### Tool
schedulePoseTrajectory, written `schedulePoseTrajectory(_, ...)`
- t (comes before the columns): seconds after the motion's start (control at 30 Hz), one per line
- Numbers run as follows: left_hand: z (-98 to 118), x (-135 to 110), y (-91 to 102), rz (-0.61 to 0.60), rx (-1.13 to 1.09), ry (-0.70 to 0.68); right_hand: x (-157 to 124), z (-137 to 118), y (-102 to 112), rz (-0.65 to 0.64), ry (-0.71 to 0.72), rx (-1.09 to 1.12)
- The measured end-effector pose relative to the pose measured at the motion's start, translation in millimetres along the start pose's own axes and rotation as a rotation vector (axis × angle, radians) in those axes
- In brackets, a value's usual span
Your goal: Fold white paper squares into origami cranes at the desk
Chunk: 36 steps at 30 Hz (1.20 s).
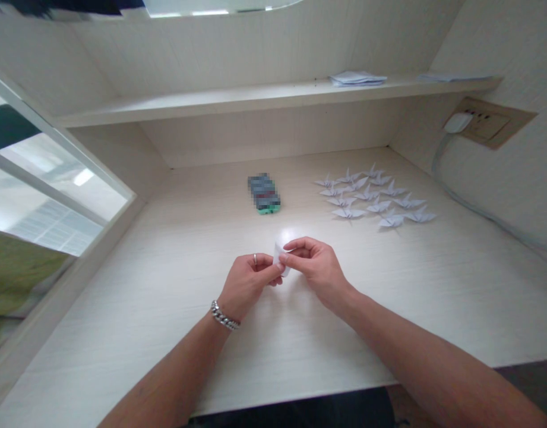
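Observation:
A small folded piece of white paper [277, 251] is pinched between both hands above the desk. My left hand [252, 276], with a ring and a chain bracelet, grips its lower left side between thumb and fingers. From the right, the thumb and fingers of my right hand [320, 267] close on the paper's other side. My fingers cover part of it, so its exact folded shape cannot be made out. Several white paper cranes [366, 195] stand in loose rows on the desk, beyond my right hand.
A blurred dark object with a green end [264, 193] lies ahead of my hands on the desk [175, 249]. Folded white papers [357, 78] rest on the shelf [233, 102]. At right, a white plug [458, 122] sits in the wall socket [496, 123], its cable [482, 215] trailing along the wall.

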<state>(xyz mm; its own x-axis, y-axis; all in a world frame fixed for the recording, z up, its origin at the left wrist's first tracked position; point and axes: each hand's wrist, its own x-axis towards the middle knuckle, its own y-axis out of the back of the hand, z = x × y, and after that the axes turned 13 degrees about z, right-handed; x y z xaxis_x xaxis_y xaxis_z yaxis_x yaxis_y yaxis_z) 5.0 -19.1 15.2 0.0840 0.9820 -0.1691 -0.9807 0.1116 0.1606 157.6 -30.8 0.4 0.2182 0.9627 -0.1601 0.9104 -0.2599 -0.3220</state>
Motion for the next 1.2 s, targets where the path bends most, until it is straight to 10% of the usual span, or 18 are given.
schedulePoseTrajectory(1.2, 1.1, -4.4, 4.8, -0.209, 0.196, -0.152, 9.8, -14.9, 15.9, -0.213, -0.058, -0.186)
